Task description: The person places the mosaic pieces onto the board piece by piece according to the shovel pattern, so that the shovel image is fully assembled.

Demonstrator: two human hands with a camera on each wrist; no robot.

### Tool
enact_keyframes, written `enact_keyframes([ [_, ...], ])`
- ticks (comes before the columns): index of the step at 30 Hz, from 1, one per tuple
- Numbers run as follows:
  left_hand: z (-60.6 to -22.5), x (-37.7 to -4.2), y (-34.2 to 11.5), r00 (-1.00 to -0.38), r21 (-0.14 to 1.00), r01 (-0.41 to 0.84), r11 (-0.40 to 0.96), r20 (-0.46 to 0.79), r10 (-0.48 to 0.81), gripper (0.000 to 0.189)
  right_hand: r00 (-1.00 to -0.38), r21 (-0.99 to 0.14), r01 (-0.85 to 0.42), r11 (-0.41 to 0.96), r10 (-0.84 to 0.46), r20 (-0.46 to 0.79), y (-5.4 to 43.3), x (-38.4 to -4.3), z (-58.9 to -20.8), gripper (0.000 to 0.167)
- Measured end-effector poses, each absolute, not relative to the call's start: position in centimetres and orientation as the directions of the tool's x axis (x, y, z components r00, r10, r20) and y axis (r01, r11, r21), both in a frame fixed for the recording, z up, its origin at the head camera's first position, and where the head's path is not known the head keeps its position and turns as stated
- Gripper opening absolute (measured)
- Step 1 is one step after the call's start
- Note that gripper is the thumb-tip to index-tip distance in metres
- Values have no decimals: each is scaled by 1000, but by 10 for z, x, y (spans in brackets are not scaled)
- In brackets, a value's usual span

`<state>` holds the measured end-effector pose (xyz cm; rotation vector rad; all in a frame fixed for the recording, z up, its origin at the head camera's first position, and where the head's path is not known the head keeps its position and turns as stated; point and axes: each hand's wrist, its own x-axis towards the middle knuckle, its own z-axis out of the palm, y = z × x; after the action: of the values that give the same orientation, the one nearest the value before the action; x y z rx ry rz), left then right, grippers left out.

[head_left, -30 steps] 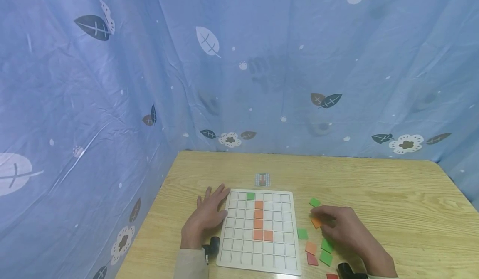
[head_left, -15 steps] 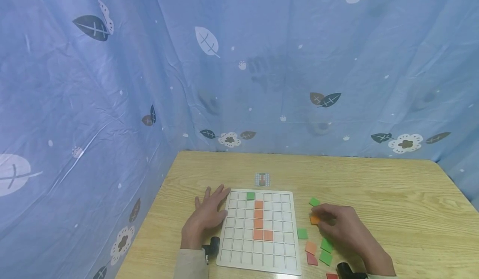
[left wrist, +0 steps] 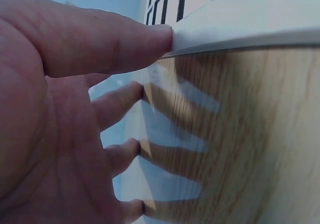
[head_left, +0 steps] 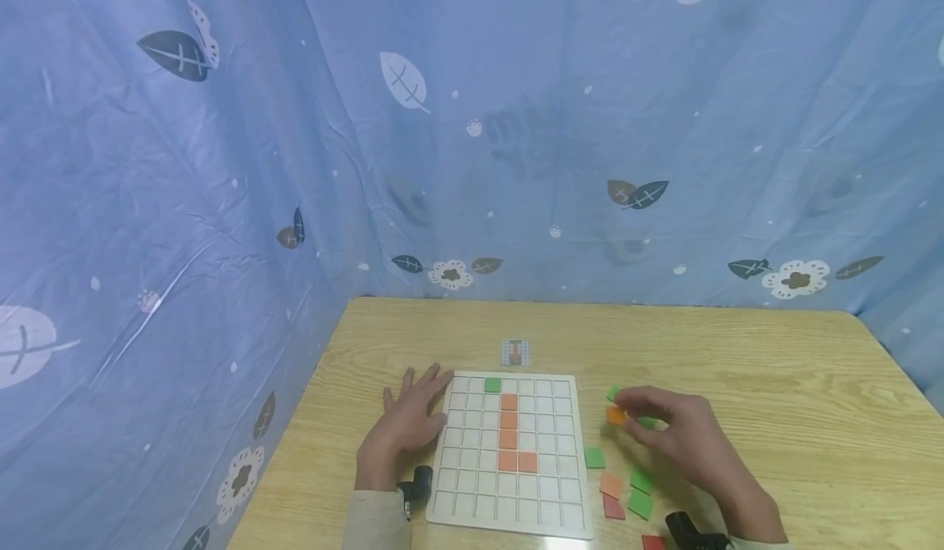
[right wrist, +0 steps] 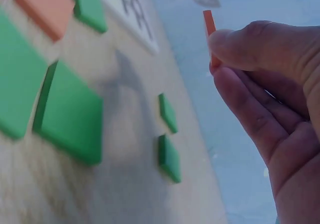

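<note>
My right hand (head_left: 686,431) pinches an orange square tile (head_left: 615,415) between thumb and fingertips. In the right wrist view that tile (right wrist: 209,21) is edge-on and off the table, with green tiles (right wrist: 70,116) lying beyond. A white grid board (head_left: 460,505) lies flat to the left. It bears one green tile (head_left: 492,385) in its far row, and several orange tiles (head_left: 508,420) form a column with one beside its near end. My left hand (head_left: 404,427) lies spread at the board's left edge; in the left wrist view the thumb (left wrist: 125,41) touches the rim.
Loose tiles lie right of the board: several green ones (head_left: 641,504), an orange one (head_left: 611,485) and red pieces (head_left: 614,507). A small printed grid card (head_left: 515,352) sits beyond the board. A blue patterned curtain (head_left: 546,165) hangs behind the wooden table (head_left: 796,386).
My right hand has taken the orange tile off the table between its fingertips and moved slightly up and away. The left hand and board have stayed put.
</note>
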<state>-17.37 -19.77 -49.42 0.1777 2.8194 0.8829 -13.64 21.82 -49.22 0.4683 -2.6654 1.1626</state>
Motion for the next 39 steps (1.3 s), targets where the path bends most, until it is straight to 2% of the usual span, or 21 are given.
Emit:
enact_keyframes([
  [6, -493, -174, -197, -977, 572, 57, 818, -138, 164, 72, -924, -675, -378, 634, -205, 324, 213, -133, -481, 40],
  [15, -493, -175, -197, -976, 574, 52, 817, -143, 162, 73, -905, -682, -422, 598, -226, 362, 197, -127, -463, 34],
  [23, -493, -175, -198, -975, 577, 51, 815, -147, 165, 73, -887, -663, -457, 592, -255, 384, 173, -123, -459, 35],
  [32, -495, -175, -199, -975, 571, 61, 818, -143, 173, 73, -880, -709, -472, 524, -334, 339, 142, -120, -463, 35],
  [39, -495, -175, -199, -975, 583, 53, 811, -144, 167, 74, -809, -708, -570, 416, -431, 399, 117, -117, -473, 31],
])
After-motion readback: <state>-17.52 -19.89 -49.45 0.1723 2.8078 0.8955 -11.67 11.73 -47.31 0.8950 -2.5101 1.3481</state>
